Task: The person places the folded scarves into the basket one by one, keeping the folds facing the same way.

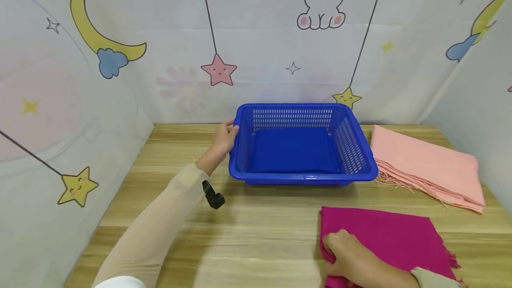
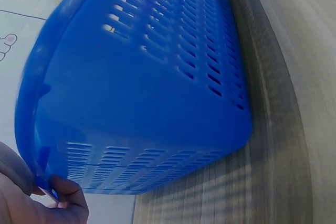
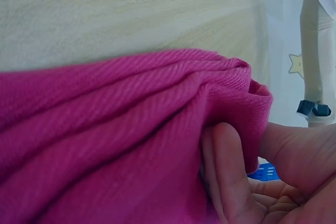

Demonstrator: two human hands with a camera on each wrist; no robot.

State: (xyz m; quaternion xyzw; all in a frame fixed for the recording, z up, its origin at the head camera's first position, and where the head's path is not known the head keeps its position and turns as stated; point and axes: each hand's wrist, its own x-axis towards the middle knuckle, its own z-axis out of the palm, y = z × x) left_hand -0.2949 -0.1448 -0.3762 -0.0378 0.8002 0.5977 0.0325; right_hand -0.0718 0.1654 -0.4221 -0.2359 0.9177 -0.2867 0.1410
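A blue plastic basket (image 1: 304, 177) with slotted walls stands at the back of the table. My left hand (image 1: 223, 142) grips its left rim; the left wrist view shows the fingers (image 2: 69, 192) curled round that rim. Inside lies a flat, dark blue piece that looks like folded cloth (image 1: 294, 150). At the front right is a folded magenta scarf (image 1: 394, 237) with a fringe at its right end. My right hand (image 1: 354, 254) holds the scarf's left edge, and the right wrist view shows its stacked folds (image 3: 115, 124) pinched between thumb and fingers.
A folded pink fringed scarf (image 1: 428, 163) lies right of the basket, close to the right side wall. Printed fabric walls (image 1: 260, 48) enclose the wooden table (image 1: 248, 230) at the back and sides. A small black camera (image 1: 213, 195) is strapped at the left wrist.
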